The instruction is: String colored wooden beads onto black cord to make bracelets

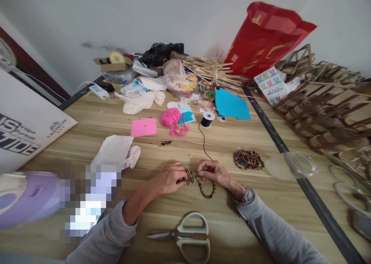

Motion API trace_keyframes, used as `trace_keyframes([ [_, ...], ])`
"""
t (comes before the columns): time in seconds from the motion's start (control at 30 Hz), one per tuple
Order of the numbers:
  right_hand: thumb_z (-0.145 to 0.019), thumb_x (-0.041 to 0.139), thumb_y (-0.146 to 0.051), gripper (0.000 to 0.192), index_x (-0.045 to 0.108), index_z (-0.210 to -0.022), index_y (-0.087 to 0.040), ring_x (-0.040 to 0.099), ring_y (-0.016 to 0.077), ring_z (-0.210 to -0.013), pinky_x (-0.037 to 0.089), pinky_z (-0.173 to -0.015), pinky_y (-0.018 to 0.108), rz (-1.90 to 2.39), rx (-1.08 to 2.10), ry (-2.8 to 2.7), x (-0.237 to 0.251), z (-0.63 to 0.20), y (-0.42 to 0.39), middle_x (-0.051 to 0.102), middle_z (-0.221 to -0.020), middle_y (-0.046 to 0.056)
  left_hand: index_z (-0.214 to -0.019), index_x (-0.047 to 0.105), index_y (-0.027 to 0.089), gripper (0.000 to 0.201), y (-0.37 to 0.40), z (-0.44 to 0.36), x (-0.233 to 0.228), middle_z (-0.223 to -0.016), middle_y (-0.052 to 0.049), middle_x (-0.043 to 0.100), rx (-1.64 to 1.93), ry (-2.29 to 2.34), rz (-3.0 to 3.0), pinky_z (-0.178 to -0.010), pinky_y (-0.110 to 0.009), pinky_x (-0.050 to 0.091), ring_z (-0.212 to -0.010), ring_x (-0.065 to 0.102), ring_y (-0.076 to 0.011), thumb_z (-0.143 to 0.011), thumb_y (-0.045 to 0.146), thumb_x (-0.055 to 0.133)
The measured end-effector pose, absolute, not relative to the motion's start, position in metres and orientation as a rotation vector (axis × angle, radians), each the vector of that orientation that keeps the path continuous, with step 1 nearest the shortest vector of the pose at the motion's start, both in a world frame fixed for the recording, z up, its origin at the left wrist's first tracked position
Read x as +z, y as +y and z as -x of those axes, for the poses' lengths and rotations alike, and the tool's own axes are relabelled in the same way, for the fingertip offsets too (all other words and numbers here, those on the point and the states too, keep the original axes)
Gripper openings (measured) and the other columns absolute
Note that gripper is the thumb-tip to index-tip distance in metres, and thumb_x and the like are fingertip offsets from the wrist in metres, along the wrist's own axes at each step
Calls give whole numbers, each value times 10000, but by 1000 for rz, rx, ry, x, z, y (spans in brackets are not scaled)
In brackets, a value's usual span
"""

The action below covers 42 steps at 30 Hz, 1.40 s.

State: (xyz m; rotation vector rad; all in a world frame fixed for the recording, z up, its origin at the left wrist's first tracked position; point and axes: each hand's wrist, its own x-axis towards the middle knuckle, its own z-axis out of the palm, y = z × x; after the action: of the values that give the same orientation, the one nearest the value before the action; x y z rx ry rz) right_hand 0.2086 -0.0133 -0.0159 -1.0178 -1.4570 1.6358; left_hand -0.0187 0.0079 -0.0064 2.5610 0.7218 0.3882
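Note:
My right hand [213, 172] pinches the black cord [204, 145], which runs back to a white-rimmed spool [206, 120]. From those fingers a loop of small multicoloured beads [209, 197] hangs down onto the wooden table. Beside it, my left hand [171, 177] rests with curled fingers at the edge of a little pile of loose brown beads [189, 176]. Its fingertips are pressed together, and whatever is between them is too small to make out. Scissors with pale handles [193, 237] lie in front of me, below both hands.
Right of my hands lies a heap of strung beads [248, 159] and a clear plastic lid [276, 165]. Farther back are pink yarn [170, 117], a pink card [143, 127] and blue sheets [232, 103]. A pixelated bright object [92, 202] is at left, woven baskets [313, 113] at right.

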Motion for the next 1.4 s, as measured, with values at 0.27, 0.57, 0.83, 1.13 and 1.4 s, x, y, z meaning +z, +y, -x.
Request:
trace_keyframes([
  [0.27,-742,725,-444,332,597,-758,-138,516,74,-496,446,-492,190,1027,1642,-1466,-16,-210,-13,561,-595,-27,-709,644,174,89,9,21,-4,-713,-8,619,391,732,-2543,-839,-286,408,-738,560,-152,-794,148,644],
  [0.57,-741,726,-445,329,602,-761,-141,509,71,-497,435,-491,189,1011,1644,-1451,-19,-209,-14,560,-598,-26,-694,638,170,90,14,26,0,-703,-11,643,430,747,-2474,-791,-280,419,-724,565,-153,-748,103,665],
  [0.83,-728,735,-448,341,602,-752,-135,509,69,-493,436,-485,187,1016,1640,-1450,-18,-209,-13,564,-594,-24,-698,643,175,111,18,28,-2,-699,-14,638,464,767,-2514,-736,-276,425,-718,568,-157,-745,75,634],
  [1.13,-727,732,-465,351,599,-762,-142,507,74,-493,432,-484,190,1028,1649,-1454,-17,-209,-13,559,-597,-27,-720,662,177,108,18,27,-3,-709,-14,647,445,770,-2552,-813,-300,427,-716,579,-154,-769,88,626],
  [1.4,-736,725,-460,342,598,-761,-144,509,73,-495,438,-489,189,1020,1638,-1457,-17,-209,-14,556,-592,-28,-731,671,176,83,17,27,0,-717,-17,663,407,796,-2560,-823,-302,424,-742,582,-162,-773,109,645],
])
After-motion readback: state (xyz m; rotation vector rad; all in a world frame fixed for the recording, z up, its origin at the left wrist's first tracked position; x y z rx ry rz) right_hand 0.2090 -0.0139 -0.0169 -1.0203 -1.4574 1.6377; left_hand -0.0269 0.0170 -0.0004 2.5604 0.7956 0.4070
